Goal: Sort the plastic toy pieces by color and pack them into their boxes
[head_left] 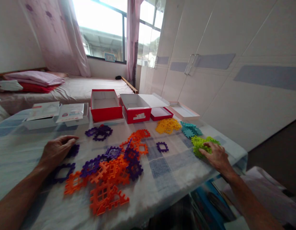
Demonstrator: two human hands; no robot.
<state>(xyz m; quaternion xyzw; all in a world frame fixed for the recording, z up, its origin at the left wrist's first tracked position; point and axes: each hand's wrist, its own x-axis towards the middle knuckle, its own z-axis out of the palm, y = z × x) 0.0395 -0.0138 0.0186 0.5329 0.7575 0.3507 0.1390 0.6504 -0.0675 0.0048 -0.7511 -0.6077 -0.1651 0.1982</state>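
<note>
My left hand (57, 150) is closed at the left of the table, its fingers bent over a purple interlocking tile (74, 151) that they partly cover. Below it lies a square purple frame tile (64, 172). My right hand (217, 157) rests on a heap of lime green tiles (197, 142), thumb and fingers closed around part of it. Between the hands spreads a mixed pile of orange tiles (114, 169) and purple tiles (90, 166). A single purple frame (159, 149) lies apart, right of the pile.
Yellow tiles (168, 126) and teal tiles (190, 129) form heaps near the green one. Behind them stand an open red box (106, 114), a second red box (137, 116), a shallow red lid (162, 117) and two white boxes. A checked cloth (159, 166) covers the table.
</note>
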